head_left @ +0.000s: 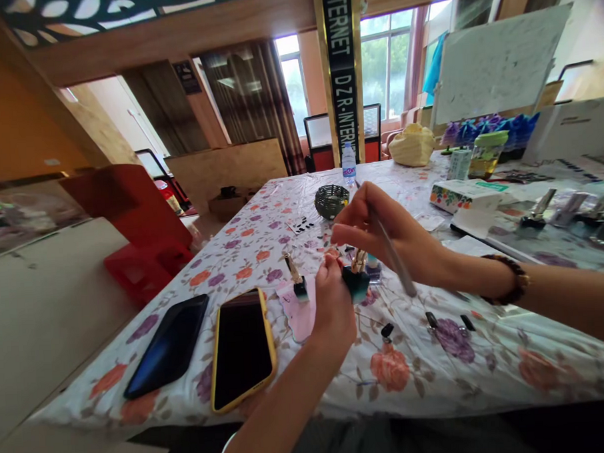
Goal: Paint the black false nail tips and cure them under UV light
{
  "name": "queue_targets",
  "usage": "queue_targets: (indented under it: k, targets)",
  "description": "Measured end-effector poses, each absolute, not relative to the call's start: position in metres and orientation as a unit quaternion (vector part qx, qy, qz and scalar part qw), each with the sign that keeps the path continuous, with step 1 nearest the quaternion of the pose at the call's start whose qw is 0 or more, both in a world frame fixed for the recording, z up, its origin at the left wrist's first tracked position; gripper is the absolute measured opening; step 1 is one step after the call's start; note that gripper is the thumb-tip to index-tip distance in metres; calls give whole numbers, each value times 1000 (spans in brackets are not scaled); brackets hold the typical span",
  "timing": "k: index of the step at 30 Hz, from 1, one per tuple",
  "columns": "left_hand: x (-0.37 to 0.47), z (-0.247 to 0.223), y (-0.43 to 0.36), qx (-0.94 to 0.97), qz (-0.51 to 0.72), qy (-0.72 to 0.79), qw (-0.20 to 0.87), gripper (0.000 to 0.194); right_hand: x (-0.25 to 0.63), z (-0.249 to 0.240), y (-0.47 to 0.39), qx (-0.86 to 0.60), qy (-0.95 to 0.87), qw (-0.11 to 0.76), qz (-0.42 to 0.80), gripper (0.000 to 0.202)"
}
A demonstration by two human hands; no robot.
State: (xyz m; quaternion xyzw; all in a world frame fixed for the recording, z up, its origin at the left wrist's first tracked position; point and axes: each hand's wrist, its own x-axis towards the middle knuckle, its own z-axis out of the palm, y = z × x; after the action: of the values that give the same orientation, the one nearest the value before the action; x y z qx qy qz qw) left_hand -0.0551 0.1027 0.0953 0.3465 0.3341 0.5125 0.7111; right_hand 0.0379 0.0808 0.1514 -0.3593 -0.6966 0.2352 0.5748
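Observation:
My left hand [335, 305] is closed around a small dark-green block with a gold top [357, 281], its fingertips pressed together. Just above it, my right hand [382, 226] pinches a slim grey metal tool [394, 259], which slants down along the palm; whether it is tweezers I cannot tell. A similar gold-topped piece [296, 280] stands on a pink paper [293, 310] left of my left hand. Behind the block is a small clear bottle [374, 271], partly hidden. Small black pieces [387, 330] lie on the tablecloth nearer to me.
Two phones, one black [167, 346] and one yellow-cased [241, 349], lie at the left of the flowered tablecloth [243, 256]. Further back are a dark woven basket [331, 202] and a water bottle [349, 164]. A box [468, 196] and several silver-topped pieces [536, 213] stand right.

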Motion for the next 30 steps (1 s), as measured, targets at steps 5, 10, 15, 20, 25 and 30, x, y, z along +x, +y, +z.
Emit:
queue_targets:
  k: [5, 10, 15, 20, 25, 30]
  targets:
    - [-52, 86, 103, 346, 520, 352, 697, 14, 62, 158, 72, -519, -756, 399, -24, 33]
    - [-48, 76, 102, 351, 519, 369, 686, 19, 78, 166, 66, -481, -814, 326, 8, 24]
    - [-45, 81, 101, 337, 526, 370, 688, 16, 86, 158, 60, -507, -783, 358, 52, 27]
    - [-46, 90, 98, 318, 542, 367, 685, 13, 78, 137, 54, -572, -712, 388, 127, 44]
    - [-47, 87, 95, 312, 541, 361, 693, 13, 62, 126, 50, -567, -706, 398, 145, 44]
    - [-44, 85, 90, 307, 539, 350, 702, 14, 60, 126, 47, -594, -701, 383, 95, 40]
